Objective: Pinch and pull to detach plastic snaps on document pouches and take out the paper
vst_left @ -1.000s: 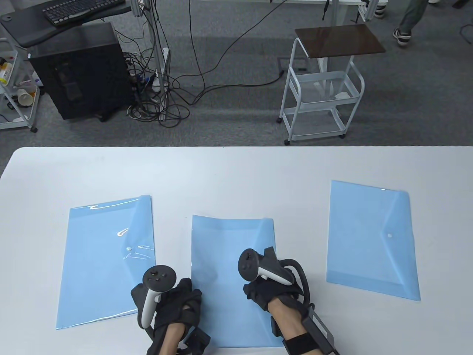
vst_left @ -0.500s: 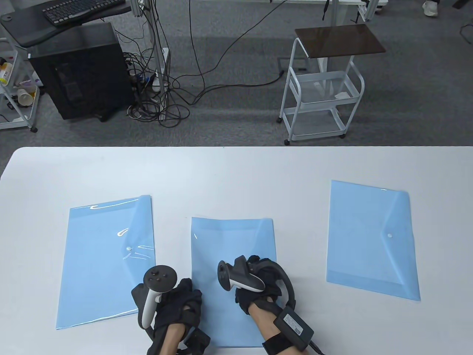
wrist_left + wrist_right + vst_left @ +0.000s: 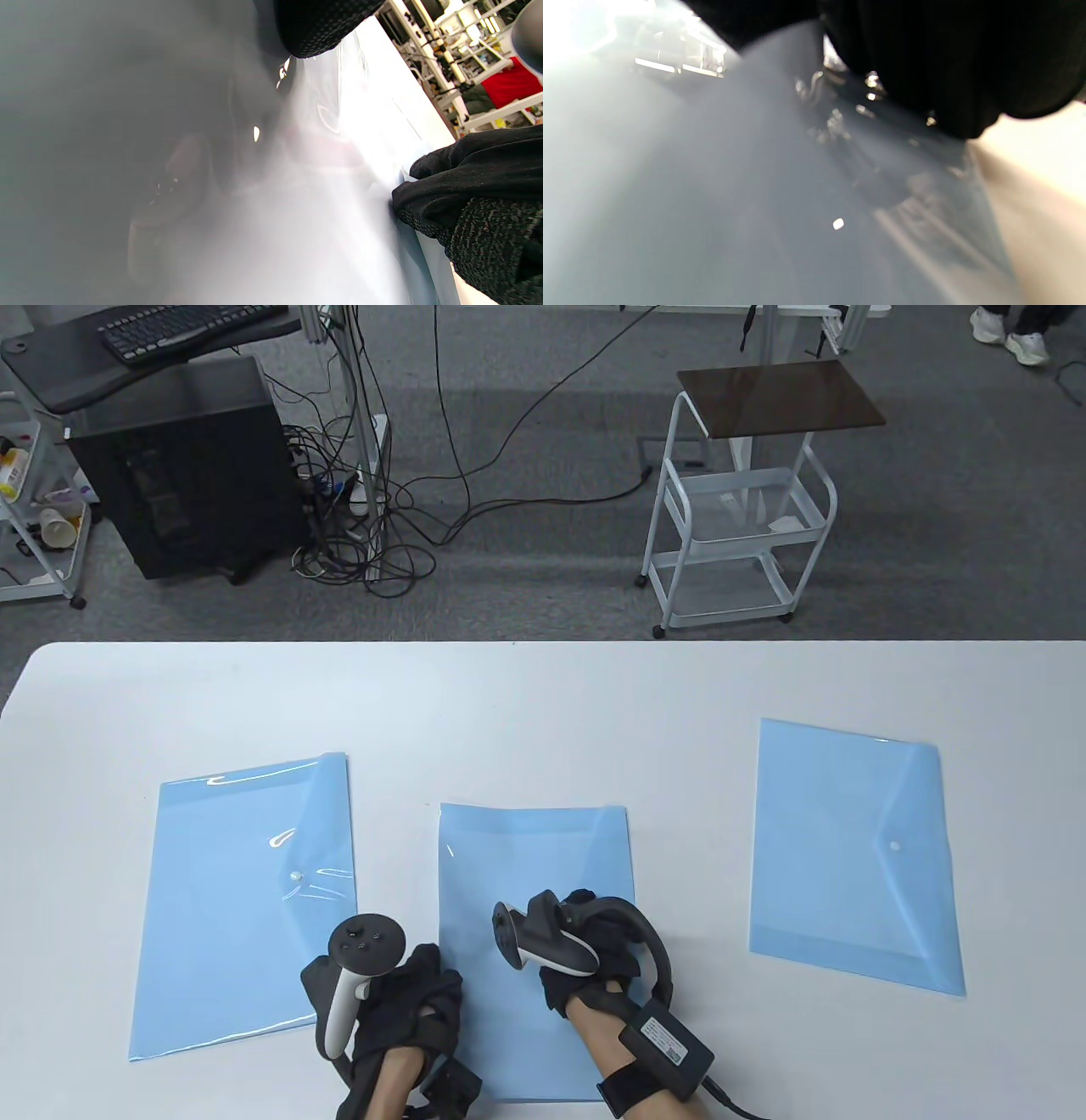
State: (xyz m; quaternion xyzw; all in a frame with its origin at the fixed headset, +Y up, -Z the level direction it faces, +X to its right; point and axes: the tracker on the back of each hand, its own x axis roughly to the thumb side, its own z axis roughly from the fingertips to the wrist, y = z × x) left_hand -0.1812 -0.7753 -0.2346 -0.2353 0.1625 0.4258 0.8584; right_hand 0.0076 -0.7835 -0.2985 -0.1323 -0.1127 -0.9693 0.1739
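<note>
Three light-blue document pouches lie on the white table (image 3: 543, 712): a left pouch (image 3: 237, 899) with its white snap (image 3: 294, 878), a middle pouch (image 3: 517, 857), and a right pouch (image 3: 848, 857) with its snap (image 3: 894, 845). My left hand (image 3: 428, 984) rests on the middle pouch's near left edge, one fingertip (image 3: 322, 25) over the plastic. My right hand (image 3: 598, 937) sits on that pouch's right side, rolled onto its edge, fingers (image 3: 946, 63) curled at the flap where the plastic wrinkles. The hand hides the middle pouch's snap. No paper shows.
The table's far edge runs across the middle of the table view. Beyond it on the floor stand a white wire cart (image 3: 738, 517), a black computer case (image 3: 178, 466) and tangled cables (image 3: 365, 534).
My right hand has rolled leftward and slid a little left and nearer on the middle pouch, its tracker now facing left. The left hand and all pouches have stayed put.
</note>
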